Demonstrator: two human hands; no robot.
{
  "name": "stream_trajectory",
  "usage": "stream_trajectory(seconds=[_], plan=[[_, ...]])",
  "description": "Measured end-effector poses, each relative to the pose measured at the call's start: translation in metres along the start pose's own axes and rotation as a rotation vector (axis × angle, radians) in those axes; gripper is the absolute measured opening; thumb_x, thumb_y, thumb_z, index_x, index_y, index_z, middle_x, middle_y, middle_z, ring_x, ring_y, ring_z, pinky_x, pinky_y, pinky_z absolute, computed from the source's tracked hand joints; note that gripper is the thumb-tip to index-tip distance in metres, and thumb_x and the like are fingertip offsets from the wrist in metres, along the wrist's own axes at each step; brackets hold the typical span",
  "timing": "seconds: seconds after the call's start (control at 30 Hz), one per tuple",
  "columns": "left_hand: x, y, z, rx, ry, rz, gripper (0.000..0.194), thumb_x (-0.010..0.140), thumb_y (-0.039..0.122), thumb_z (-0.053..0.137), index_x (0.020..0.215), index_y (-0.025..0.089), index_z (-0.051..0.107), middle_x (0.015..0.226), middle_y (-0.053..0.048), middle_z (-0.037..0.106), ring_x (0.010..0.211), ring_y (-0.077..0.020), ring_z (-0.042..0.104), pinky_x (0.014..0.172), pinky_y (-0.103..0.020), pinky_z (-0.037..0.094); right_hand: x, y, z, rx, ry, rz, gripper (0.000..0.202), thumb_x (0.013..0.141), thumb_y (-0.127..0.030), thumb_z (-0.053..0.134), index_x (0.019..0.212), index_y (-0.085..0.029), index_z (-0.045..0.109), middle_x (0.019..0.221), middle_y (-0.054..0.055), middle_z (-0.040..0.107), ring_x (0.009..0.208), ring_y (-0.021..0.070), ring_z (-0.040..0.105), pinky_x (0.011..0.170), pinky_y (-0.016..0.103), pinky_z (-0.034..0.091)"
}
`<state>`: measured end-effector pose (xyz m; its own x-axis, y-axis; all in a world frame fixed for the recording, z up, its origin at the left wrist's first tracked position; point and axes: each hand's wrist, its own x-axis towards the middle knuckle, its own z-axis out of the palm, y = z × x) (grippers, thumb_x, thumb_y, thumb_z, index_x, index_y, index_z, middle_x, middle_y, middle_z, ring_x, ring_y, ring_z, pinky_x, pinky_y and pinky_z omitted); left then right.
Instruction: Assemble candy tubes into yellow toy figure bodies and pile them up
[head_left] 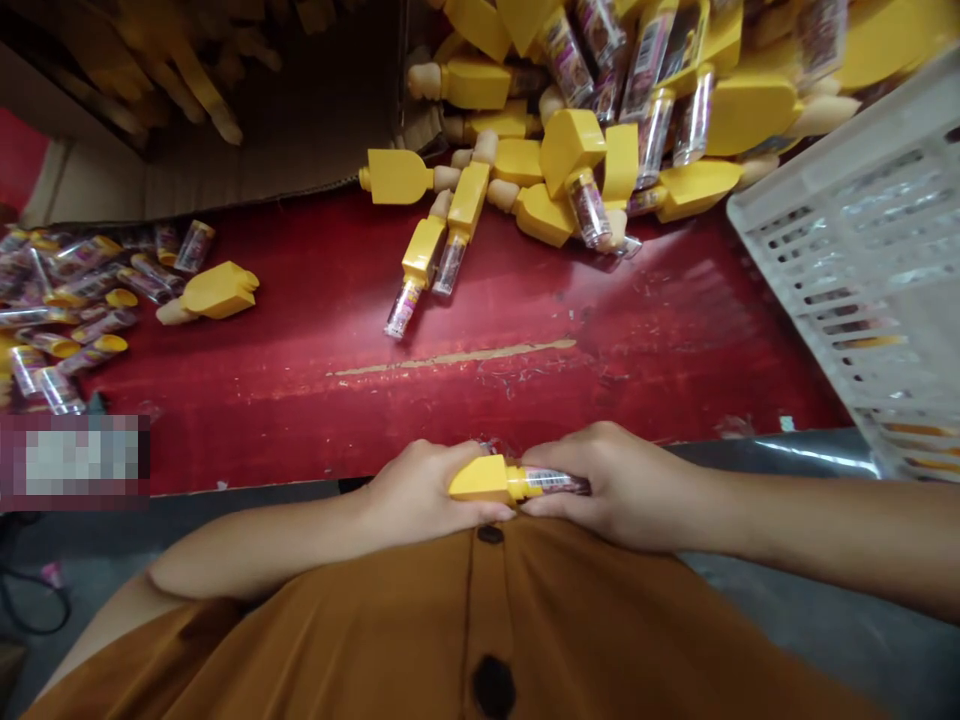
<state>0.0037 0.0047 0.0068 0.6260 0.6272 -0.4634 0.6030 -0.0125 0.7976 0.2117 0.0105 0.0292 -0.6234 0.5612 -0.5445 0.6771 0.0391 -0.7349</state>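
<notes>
Close to my body, at the front edge of the red table [300, 420], both hands meet on one item. My left hand [420, 487] grips its yellow plastic piece [480, 480], fingers wrapped round it. My right hand [622, 490] is closed on the clear tube [551, 481] with a printed label, which joins the yellow piece at a yellow collar. The tube's far end lies partly inside my right fingers. Beyond my hands, two yellow pieces with tubes attached [406, 300] [450, 262] lie on the table.
Labelled tubes [82, 260] are heaped at the left, beside a single yellow piece [217, 290]. A cardboard box [285, 150] stands at the back left. Several yellow pieces with tubes [577, 150] are piled at the back right. A white slotted basket [810, 230] is at the right.
</notes>
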Motion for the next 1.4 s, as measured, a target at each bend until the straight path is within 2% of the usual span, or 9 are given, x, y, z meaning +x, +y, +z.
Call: stream_trajectory(seconds=[0.13,0.33,0.47,0.63,0.7,1.0,1.1,1.3,1.4], plan=[[-0.001,0.000,0.004,0.057,0.011,-0.008,0.034,0.070,0.048,0.058,0.087,0.018,0.056,0.069,0.001,0.062,0.059,-0.0110,0.056,0.049,-0.019,0.038,0.002,-0.003,-0.002,0.119,-0.073,0.102,0.023,0.076,-0.037,0.053,0.074,-0.015,0.058,0.065,-0.001,0.057,0.059,0.0084,0.049,0.051,0.018,0.032],[-0.007,0.002,0.006,0.345,0.000,0.046,0.034,0.074,0.049,0.052,0.086,0.017,0.055,0.066,-0.002,0.063,0.054,-0.0138,0.057,0.045,-0.021,0.037,-0.002,-0.002,0.002,-0.017,-0.113,-0.017,0.020,0.081,-0.035,0.048,0.081,-0.018,0.059,0.071,0.000,0.060,0.060,0.0094,0.051,0.054,0.019,0.032],[-0.009,0.004,0.005,0.518,0.000,0.088,0.035,0.075,0.050,0.050,0.085,0.016,0.055,0.064,-0.003,0.063,0.054,-0.0169,0.059,0.044,-0.023,0.038,-0.005,0.005,0.008,-0.093,-0.054,-0.165,0.020,0.084,-0.032,0.045,0.093,-0.018,0.057,0.075,0.002,0.061,0.060,0.0094,0.052,0.054,0.019,0.032],[-0.007,0.009,0.001,0.502,0.036,0.119,0.032,0.076,0.048,0.051,0.089,0.018,0.052,0.068,0.000,0.064,0.055,-0.0139,0.059,0.044,-0.021,0.038,-0.008,0.010,0.004,-0.406,0.176,-0.310,0.024,0.083,-0.038,0.046,0.085,-0.018,0.060,0.069,0.003,0.059,0.063,0.0136,0.051,0.057,0.024,0.032],[-0.007,0.009,0.002,0.521,0.021,0.126,0.033,0.076,0.049,0.051,0.088,0.018,0.052,0.068,-0.001,0.064,0.055,-0.0144,0.059,0.044,-0.021,0.039,-0.010,0.009,0.005,-0.461,0.185,-0.322,0.025,0.083,-0.038,0.045,0.083,-0.018,0.060,0.068,0.004,0.058,0.063,0.0140,0.051,0.057,0.024,0.032],[-0.010,0.005,0.009,0.663,-0.153,0.150,0.026,0.077,0.041,0.050,0.089,0.018,0.054,0.069,-0.004,0.065,0.059,-0.0199,0.062,0.048,-0.027,0.044,-0.005,0.012,0.033,-0.238,0.047,-0.265,0.021,0.080,-0.030,0.046,0.069,-0.014,0.054,0.068,0.005,0.057,0.060,0.0118,0.051,0.055,0.022,0.033],[-0.010,0.004,0.009,0.637,-0.130,0.099,0.035,0.078,0.049,0.047,0.095,0.019,0.054,0.072,-0.006,0.066,0.060,-0.0217,0.062,0.049,-0.029,0.044,0.002,0.015,0.030,-0.038,0.002,-0.217,0.018,0.077,-0.028,0.049,0.068,-0.013,0.053,0.065,0.002,0.054,0.057,0.0083,0.046,0.053,0.020,0.032],[0.002,0.012,-0.005,0.650,-0.097,-0.006,0.033,0.076,0.050,0.049,0.088,0.021,0.055,0.070,-0.004,0.065,0.060,-0.0220,0.061,0.048,-0.027,0.042,0.020,0.021,0.012,0.405,-0.314,0.068,0.038,0.073,-0.049,0.053,0.069,-0.011,0.051,0.057,-0.002,0.042,0.051,0.0057,0.036,0.046,0.018,0.025],[0.010,0.018,-0.026,0.640,-0.019,-0.010,0.033,0.072,0.053,0.053,0.084,0.022,0.055,0.070,-0.002,0.064,0.061,-0.0213,0.061,0.048,-0.026,0.041,0.022,0.019,-0.001,0.067,-0.050,-0.049,0.034,0.078,-0.044,0.049,0.085,-0.012,0.056,0.072,0.003,0.054,0.063,0.0113,0.048,0.054,0.021,0.035]])
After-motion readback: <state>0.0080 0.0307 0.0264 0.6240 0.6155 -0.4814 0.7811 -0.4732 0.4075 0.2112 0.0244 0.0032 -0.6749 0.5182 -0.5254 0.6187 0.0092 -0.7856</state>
